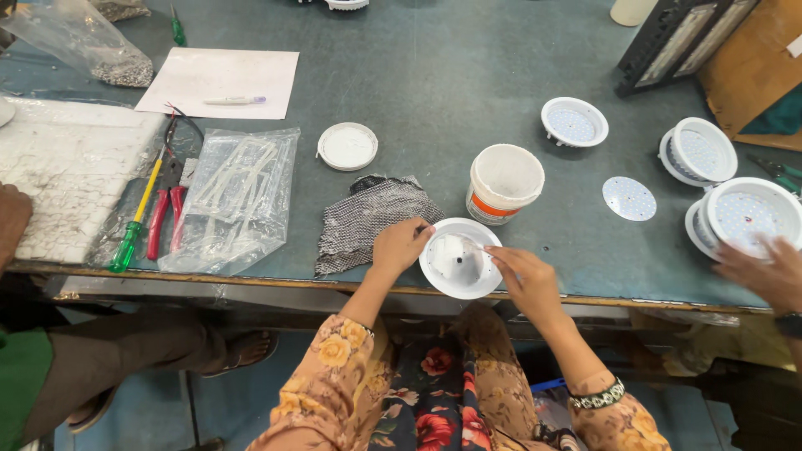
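A round white lamp housing point(460, 259) lies open side up at the table's front edge. My left hand point(399, 245) grips its left rim. My right hand point(525, 280) is at its right side and holds a thin stick-like tool point(478, 245) whose tip reaches into the housing, where a smear of white paste shows. An open white tub point(504, 184) with an orange label stands just behind the housing.
The tub's white lid point(347, 146) and a grey mesh cloth point(372, 219) lie to the left. Pliers point(167, 209), a screwdriver point(136, 219) and plastic bags point(234, 196) sit further left. Several finished lamps point(575, 122) are at right, where another person's hand point(764, 269) touches one.
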